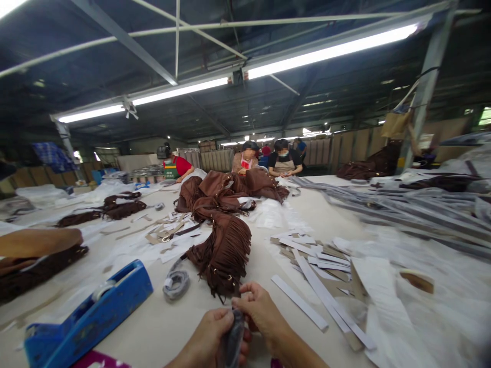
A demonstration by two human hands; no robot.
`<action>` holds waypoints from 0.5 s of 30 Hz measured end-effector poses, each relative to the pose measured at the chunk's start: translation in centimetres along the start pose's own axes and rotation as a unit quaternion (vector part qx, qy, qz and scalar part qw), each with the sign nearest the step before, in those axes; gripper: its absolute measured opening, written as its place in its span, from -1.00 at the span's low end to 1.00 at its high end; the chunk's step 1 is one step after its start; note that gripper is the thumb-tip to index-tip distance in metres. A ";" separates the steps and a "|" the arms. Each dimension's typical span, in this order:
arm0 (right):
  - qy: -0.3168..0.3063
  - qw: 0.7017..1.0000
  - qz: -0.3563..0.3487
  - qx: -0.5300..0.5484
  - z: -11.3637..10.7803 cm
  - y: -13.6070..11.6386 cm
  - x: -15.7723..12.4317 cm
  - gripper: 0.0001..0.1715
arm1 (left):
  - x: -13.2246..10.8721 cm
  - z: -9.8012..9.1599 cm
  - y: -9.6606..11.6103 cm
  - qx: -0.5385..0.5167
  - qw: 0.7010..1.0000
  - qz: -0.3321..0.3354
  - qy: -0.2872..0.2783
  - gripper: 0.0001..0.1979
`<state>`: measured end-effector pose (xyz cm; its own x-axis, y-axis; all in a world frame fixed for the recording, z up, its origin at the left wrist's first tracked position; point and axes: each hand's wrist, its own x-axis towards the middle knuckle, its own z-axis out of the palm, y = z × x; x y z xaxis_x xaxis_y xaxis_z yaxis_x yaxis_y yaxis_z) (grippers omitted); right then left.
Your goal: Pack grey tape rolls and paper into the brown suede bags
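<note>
Near the bottom centre of the frame, a dark grey strip with a filmy sheen stands with its long axis running almost straight up the picture, from the lower edge toward the fringed brown bag. The left hand comes in from the lower left and is wrapped round the strip, thumb on its near face, fingers curled behind. The right hand comes from the lower right, thumb and forefinger pinched together at the strip's upper end — so it is the nearer hand to the bag, whose fringe hangs just above its fingertips. Whether strip and bag are joined there, I cannot tell.

Left of the hands, a coiled grey strap lies beside the bag, and a blue tape dispenser slants across the lower left, apart from both hands. To the right, loose white strips fan out near the right wrist. Above the bag in the picture, a heap of brown bags blocks the table's middle, its lower edge against the fringed one — the tightest side of this spot.
</note>
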<state>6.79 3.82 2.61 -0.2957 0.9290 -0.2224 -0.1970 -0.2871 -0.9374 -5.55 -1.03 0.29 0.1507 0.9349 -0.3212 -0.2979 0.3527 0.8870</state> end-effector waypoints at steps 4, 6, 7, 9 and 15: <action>0.022 0.998 0.053 0.001 -0.3 -0.6 1.0 -0.61 | -0.7 1.0 0.8 -0.022 1.000 -0.004 0.009 -0.66; 0.035 0.997 0.073 -0.005 -0.4 -0.9 1.7 -0.64 | -1.1 1.7 1.1 -0.031 0.999 -0.015 0.028 -0.76; 0.040 0.996 0.080 -0.012 -0.3 -1.0 2.0 -0.66 | -1.2 1.9 1.3 -0.036 0.998 -0.027 0.038 -0.79; 0.046 0.994 0.089 -0.032 -0.2 -1.1 2.3 -0.69 | -1.1 2.2 1.6 -0.047 0.996 -0.051 0.058 -0.79; 0.029 0.989 0.086 -0.117 -0.4 -1.4 1.8 -0.78 | 0.6 2.3 2.5 -0.065 0.992 -0.090 0.062 -0.72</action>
<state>6.88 6.00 3.40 -0.2514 0.8846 -0.3928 0.0748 -0.3869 -0.9191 -4.06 0.31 3.03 0.0969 0.8512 -0.5158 -0.3977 0.5082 0.7639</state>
